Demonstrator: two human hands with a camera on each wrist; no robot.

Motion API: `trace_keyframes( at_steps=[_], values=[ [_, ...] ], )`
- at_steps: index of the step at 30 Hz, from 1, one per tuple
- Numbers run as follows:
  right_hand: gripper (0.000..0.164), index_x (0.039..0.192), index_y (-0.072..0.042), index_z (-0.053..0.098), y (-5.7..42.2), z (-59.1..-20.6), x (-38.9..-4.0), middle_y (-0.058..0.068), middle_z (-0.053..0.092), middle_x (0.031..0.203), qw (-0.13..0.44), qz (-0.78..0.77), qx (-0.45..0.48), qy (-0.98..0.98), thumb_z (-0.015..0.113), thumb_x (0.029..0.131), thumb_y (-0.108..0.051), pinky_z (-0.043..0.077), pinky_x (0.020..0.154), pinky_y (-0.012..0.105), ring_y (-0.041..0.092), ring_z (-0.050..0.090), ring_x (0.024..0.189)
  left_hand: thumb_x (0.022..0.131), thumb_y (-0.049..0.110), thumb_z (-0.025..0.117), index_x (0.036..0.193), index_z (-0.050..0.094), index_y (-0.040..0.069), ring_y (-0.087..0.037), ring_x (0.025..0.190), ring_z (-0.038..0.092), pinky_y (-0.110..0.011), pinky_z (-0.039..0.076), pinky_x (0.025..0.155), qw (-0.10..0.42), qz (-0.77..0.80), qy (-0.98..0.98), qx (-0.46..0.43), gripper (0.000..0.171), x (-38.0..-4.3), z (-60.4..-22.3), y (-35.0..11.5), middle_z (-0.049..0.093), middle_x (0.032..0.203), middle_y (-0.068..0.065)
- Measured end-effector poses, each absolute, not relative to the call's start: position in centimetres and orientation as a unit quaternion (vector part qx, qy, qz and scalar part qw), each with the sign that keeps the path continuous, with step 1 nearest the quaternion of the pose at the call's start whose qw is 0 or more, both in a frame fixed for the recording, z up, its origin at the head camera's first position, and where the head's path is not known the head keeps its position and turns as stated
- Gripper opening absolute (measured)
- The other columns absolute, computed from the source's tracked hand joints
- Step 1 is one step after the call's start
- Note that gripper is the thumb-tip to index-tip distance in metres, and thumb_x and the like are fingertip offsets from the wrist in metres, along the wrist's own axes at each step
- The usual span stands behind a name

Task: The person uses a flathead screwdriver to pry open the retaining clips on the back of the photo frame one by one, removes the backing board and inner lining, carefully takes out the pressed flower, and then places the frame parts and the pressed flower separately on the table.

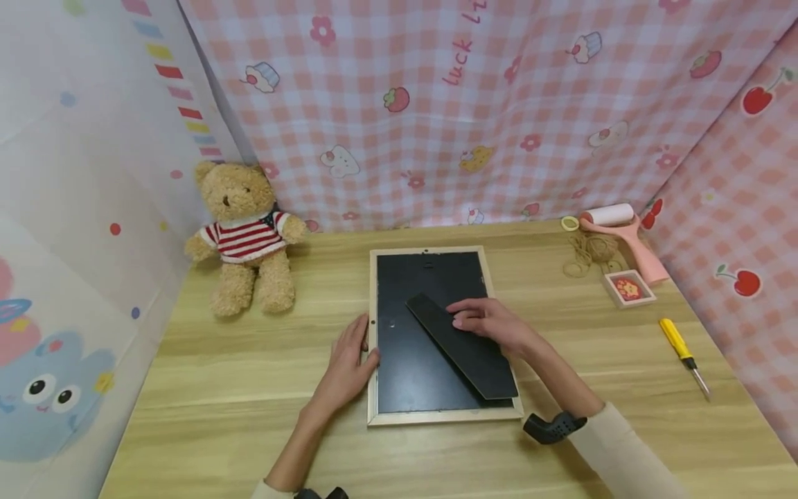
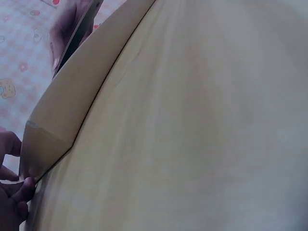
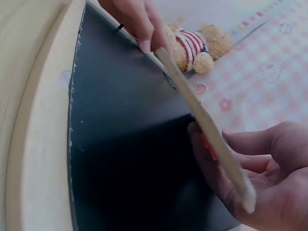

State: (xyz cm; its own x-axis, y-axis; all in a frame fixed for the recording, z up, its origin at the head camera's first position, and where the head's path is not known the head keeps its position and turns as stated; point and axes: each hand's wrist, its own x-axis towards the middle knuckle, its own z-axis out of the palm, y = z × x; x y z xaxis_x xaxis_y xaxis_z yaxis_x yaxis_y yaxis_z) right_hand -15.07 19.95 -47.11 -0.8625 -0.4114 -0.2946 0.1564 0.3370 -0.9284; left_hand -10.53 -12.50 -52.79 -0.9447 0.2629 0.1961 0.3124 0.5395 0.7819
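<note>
A picture frame (image 1: 445, 417) with pale wooden edges lies face down on the table, its black backboard (image 1: 408, 374) upward. My left hand (image 1: 346, 364) holds the frame's left edge, thumb at the top of the edge and fingers against the outer side. In the left wrist view, fingertips (image 2: 29, 185) touch the frame's wooden side (image 2: 72, 96). With my right hand (image 1: 489, 322), I pinch the black easel stand (image 1: 470, 360), which slants across the backboard, tilted up from it. The right wrist view shows the stand's edge (image 3: 207, 125) between the right thumb and fingers.
A teddy bear (image 1: 246, 235) in a striped sweater sits at the back left. At the back right are a lint roller (image 1: 639, 249), twine (image 1: 598, 248), a yellow ring (image 1: 570, 223) and a small square box (image 1: 628, 288). A yellow-handled screwdriver (image 1: 679, 346) lies near the right edge.
</note>
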Motion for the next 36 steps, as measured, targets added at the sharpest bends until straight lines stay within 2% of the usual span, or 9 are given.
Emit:
trace_keyframes(
  at_steps=[1, 3, 6, 9, 15, 22, 31, 36],
  values=[
    [0.048, 0.151, 0.010, 0.057, 19.8, -47.1, -15.1, 0.018, 0.073, 0.128, 0.252, -0.569, -0.082, 0.779, 0.065, 0.110, -0.011, 0.050, 0.085, 0.021, 0.016, 0.062, 0.108, 0.102, 0.012, 0.064, 0.162, 0.041, -0.010, -0.038, 0.117, 0.053, -0.050, 0.037, 0.102, 0.033, -0.457, -0.873, -0.168, 0.068, -10.8, -52.9, -12.5, 0.059, 0.117, -0.021],
    [0.050, 0.154, 0.009, 0.056, 19.3, -47.0, -15.1, 0.027, 0.065, 0.144, 0.262, -0.574, -0.074, 0.772, 0.066, 0.109, -0.011, 0.051, 0.091, 0.023, 0.025, 0.061, 0.121, 0.105, 0.010, 0.063, 0.161, 0.044, -0.008, -0.036, 0.113, 0.054, -0.053, 0.041, 0.103, 0.043, -0.466, -0.866, -0.176, 0.062, -11.5, -52.8, -12.5, 0.059, 0.117, -0.020],
    [0.054, 0.158, 0.006, 0.052, 18.7, -47.2, -15.1, 0.031, 0.048, 0.163, 0.273, -0.592, -0.062, 0.756, 0.065, 0.108, -0.008, 0.051, 0.098, 0.025, 0.040, 0.051, 0.144, 0.108, 0.007, 0.063, 0.159, 0.050, -0.006, -0.034, 0.109, 0.056, -0.057, 0.046, 0.103, 0.051, -0.475, -0.862, -0.171, 0.054, -12.3, -52.4, -12.2, 0.058, 0.138, -0.027],
    [0.055, 0.160, 0.006, 0.051, 18.3, -47.6, -14.9, 0.030, 0.039, 0.171, 0.270, -0.613, -0.052, 0.741, 0.064, 0.108, -0.005, 0.052, 0.099, 0.025, 0.045, 0.040, 0.155, 0.109, 0.005, 0.063, 0.159, 0.052, -0.004, -0.032, 0.106, 0.059, -0.058, 0.048, 0.104, 0.050, -0.471, -0.867, -0.156, 0.052, -12.7, -52.3, -11.9, 0.052, 0.155, -0.031],
    [0.053, 0.161, 0.003, 0.051, 17.9, -47.9, -15.0, 0.025, 0.041, 0.173, 0.262, -0.609, -0.049, 0.747, 0.062, 0.109, -0.006, 0.047, 0.116, 0.035, 0.045, 0.035, 0.162, 0.109, 0.004, 0.060, 0.161, 0.050, -0.003, -0.034, 0.109, 0.060, -0.059, 0.050, 0.104, 0.043, -0.467, -0.871, -0.146, 0.053, -12.6, -52.4, -12.1, 0.046, 0.163, -0.031],
    [0.054, 0.161, 0.003, 0.051, 17.7, -47.9, -15.2, 0.024, 0.042, 0.173, 0.264, -0.618, -0.046, 0.739, 0.062, 0.108, -0.005, 0.047, 0.115, 0.032, 0.045, 0.033, 0.163, 0.109, 0.004, 0.057, 0.162, 0.049, -0.002, -0.041, 0.120, 0.059, -0.062, 0.048, 0.110, 0.032, -0.484, -0.864, -0.135, 0.054, -12.7, -52.3, -12.0, 0.041, 0.166, -0.031],
    [0.056, 0.162, 0.005, 0.048, 17.7, -48.2, -15.1, 0.025, 0.040, 0.173, 0.261, -0.634, -0.056, 0.726, 0.061, 0.108, -0.003, 0.033, 0.130, 0.052, 0.044, 0.030, 0.164, 0.113, 0.008, 0.055, 0.167, 0.042, -0.001, -0.043, 0.127, 0.055, -0.064, 0.044, 0.114, 0.019, -0.490, -0.861, -0.134, 0.056, -12.8, -52.3, -12.2, 0.039, 0.168, -0.030],
    [0.058, 0.163, 0.004, 0.048, 17.7, -48.1, -15.0, 0.023, 0.040, 0.173, 0.258, -0.640, -0.054, 0.722, 0.062, 0.107, -0.002, 0.036, 0.129, 0.047, 0.043, 0.032, 0.164, 0.115, 0.011, 0.054, 0.168, 0.040, 0.001, -0.043, 0.135, 0.052, -0.064, 0.043, 0.117, 0.003, -0.499, -0.857, -0.129, 0.056, -12.7, -52.2, -12.4, 0.036, 0.171, -0.029]
  ],
)
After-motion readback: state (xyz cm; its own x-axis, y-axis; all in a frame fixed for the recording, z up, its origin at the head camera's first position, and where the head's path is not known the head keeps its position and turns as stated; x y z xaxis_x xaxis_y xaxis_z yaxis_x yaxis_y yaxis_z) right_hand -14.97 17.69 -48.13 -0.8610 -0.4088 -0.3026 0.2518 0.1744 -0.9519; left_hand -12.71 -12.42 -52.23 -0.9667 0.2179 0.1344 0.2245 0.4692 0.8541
